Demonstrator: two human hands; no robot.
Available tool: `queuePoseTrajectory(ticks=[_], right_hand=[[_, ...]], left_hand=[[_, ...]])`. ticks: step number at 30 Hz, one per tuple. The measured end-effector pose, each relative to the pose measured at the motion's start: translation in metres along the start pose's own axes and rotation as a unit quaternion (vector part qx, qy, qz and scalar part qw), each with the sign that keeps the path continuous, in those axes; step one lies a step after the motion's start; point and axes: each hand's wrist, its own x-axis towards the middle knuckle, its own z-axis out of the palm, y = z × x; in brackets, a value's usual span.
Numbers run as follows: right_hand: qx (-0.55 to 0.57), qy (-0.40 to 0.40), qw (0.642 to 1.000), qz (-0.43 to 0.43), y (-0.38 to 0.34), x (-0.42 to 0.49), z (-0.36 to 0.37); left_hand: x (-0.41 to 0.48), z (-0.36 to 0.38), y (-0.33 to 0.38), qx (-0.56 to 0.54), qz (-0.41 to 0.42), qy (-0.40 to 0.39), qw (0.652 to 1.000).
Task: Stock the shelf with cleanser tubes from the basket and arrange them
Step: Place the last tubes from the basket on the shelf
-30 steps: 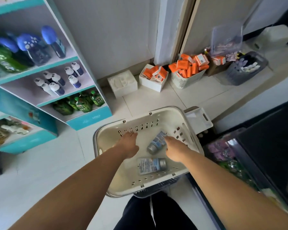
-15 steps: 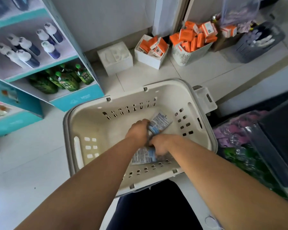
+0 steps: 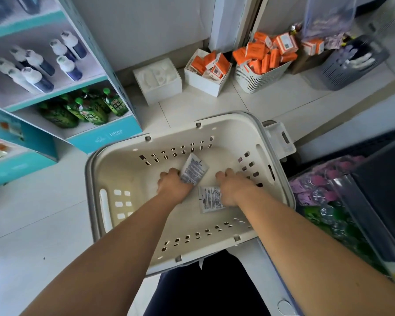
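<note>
- Gripping one cleanser tube (image 3: 193,171) in the basket (image 3: 105,201), my left hand (image 3: 173,187) has its fingers curled round one end; held so, it could swing and slip.
- My right hand (image 3: 234,187) covers the second tube (image 3: 211,200); whether its fingers grip, I cannot tell, and it could drop.

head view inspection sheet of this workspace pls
surface: white tiled floor
job's things: basket holds two tubes, far tube and near tube; shelf at left
clutter: orange boxes, grey crate, white box by the wall
hands: left hand grips far tube; right hand grips near tube
cables: nothing seen
surroundings: bottles and green pouches on shelf; clear bin of packets at right
</note>
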Motion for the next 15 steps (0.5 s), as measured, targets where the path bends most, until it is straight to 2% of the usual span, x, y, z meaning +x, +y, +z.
queuePoseTrajectory(ticks=[5,7,9,12,15], right_hand=[[-0.054,0.018,0.998,-0.005,-0.005,0.005,0.010],[0.001,0.038,0.999,0.007,0.002,0.004,0.011],[0.140,0.074,0.987,0.028,0.011,0.002,0.012],[0.405,0.111,0.907,0.032,0.019,-0.015,0.007],[0.553,0.140,0.821,0.025,0.018,-0.039,-0.008]], left_hand=[[-0.003,-0.002,-0.005,-0.141,-0.041,-0.031,0.989],[-0.006,-0.005,-0.007,-0.185,-0.045,-0.044,0.981],[-0.010,-0.007,-0.008,-0.252,-0.045,-0.062,0.965],[-0.022,-0.018,0.000,-0.386,-0.053,-0.118,0.913],[-0.038,-0.038,0.020,-0.445,-0.014,-0.188,0.875]])
